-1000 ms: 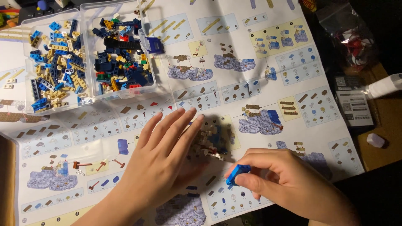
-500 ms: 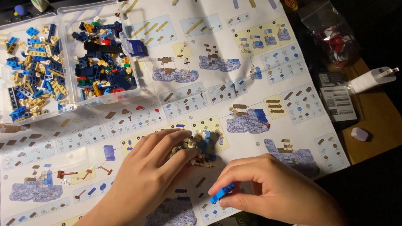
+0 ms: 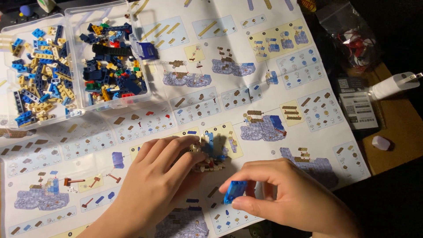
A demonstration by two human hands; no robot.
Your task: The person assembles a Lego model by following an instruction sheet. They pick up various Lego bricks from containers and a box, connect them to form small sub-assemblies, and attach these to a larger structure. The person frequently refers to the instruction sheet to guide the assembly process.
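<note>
Left hand (image 3: 156, 183) laid palm-down over the large fold-out paper instruction sheet (image 3: 273, 57), fingers curled onto a small tan, brown and blue toy-brick build (image 3: 211, 154) and holding it against the sheet. Build sitting near the middle of the sheet, partly hidden under those fingers, a blue upright piece showing at its top.

Right hand (image 3: 291, 198) just right of and below the build, not touching it, thumb and forefinger pinched around a small flat blue plastic brick (image 3: 235, 191). Brick tilted, raised slightly off the paper, close to the build's lower right edge.

At upper left, two clear plastic sorting trays side by side: left tray (image 3: 9, 119) filled with blue, tan and yellow loose bricks, right tray (image 3: 147, 94) filled mostly with dark blue and black ones, plus a few red, green and yellow. Both well apart from the hands.

Off the sheet's right edge, on the brown desk (image 3: 396, 132): a crumpled clear plastic bag (image 3: 348, 31), a white charger plug (image 3: 392, 86), a small printed leaflet (image 3: 358, 110), a small pale rounded block (image 3: 381, 143).
</note>
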